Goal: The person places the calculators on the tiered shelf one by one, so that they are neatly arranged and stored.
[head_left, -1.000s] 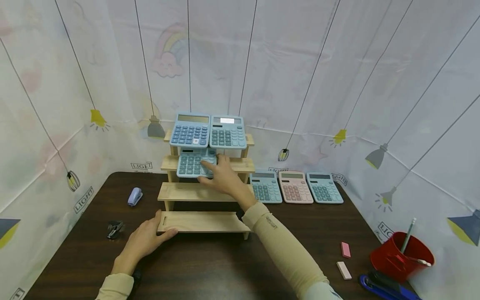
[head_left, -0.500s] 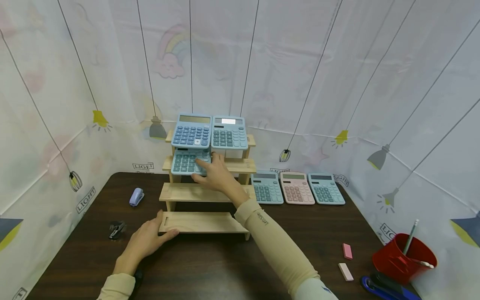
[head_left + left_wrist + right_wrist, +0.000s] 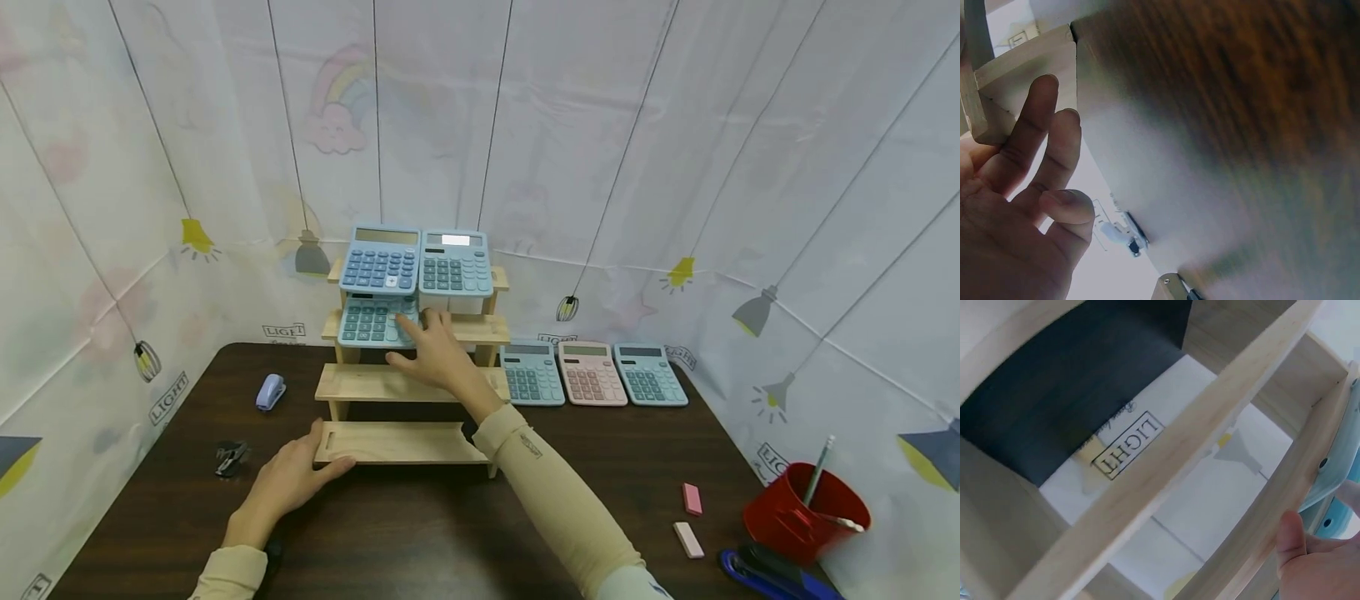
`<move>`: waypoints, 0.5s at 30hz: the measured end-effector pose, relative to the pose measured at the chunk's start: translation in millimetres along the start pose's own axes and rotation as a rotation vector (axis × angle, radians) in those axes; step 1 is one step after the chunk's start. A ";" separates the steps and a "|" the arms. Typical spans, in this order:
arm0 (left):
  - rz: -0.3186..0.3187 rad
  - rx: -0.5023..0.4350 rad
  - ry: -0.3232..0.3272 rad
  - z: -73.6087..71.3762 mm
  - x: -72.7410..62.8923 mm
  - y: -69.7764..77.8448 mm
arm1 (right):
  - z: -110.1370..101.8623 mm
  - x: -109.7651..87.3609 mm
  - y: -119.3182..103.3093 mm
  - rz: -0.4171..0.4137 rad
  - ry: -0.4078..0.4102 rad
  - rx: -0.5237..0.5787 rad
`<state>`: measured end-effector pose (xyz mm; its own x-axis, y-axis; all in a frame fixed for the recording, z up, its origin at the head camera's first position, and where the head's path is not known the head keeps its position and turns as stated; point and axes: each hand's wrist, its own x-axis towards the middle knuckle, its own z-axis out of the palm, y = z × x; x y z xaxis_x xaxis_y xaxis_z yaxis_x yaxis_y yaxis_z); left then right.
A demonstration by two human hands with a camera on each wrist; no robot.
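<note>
A pale wooden tiered display stand (image 3: 397, 383) stands on the dark table. My left hand (image 3: 288, 475) holds the left end of its lowest step, thumb along the front edge; in the left wrist view the other fingers extend past the wooden end. On the second tier from the top, at the left, sits a light blue calculator (image 3: 367, 323). My right hand (image 3: 442, 358) has its fingers at this calculator's right edge; in the right wrist view its thumb lies by the shelf's front edge. Two more calculators, a blue one (image 3: 379, 260) and a light blue one (image 3: 454, 265), lean side by side on the top tier.
Right of the stand lie a light blue calculator (image 3: 531, 375), a pink one (image 3: 591, 375) and another light blue one (image 3: 649, 375). Small staplers (image 3: 270, 392) (image 3: 231, 457) lie left. Front right are erasers (image 3: 692, 499), a red bucket (image 3: 802, 517) and a blue stapler (image 3: 772, 575).
The right hand has slid the second-tier calculator leftward until it stands near that shelf's left end. The left hand has stayed on the lowest step.
</note>
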<state>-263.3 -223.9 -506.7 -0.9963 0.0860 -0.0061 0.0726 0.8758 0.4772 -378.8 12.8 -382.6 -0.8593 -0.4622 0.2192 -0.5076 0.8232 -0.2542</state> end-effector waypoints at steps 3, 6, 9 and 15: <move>-0.002 0.000 0.001 1.1 0.1 -1.3 | -1.4 -9.6 6.3 -0.003 0.019 0.017; -0.003 -0.001 0.001 1.6 0.3 -2.2 | -5.0 -21.1 14.2 -0.017 0.044 0.034; -0.006 -0.001 0.000 1.2 0.0 -1.7 | -8.8 -32.7 24.1 -0.022 0.073 0.029; -0.005 -0.001 -0.002 0.4 -0.1 -0.5 | -11.7 -54.4 54.7 -0.017 0.162 0.015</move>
<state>-263.2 -224.2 -507.3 -0.9965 0.0827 -0.0101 0.0678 0.8756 0.4783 -359.1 86.8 -397.5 -0.8300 -0.4154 0.3723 -0.5237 0.8102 -0.2634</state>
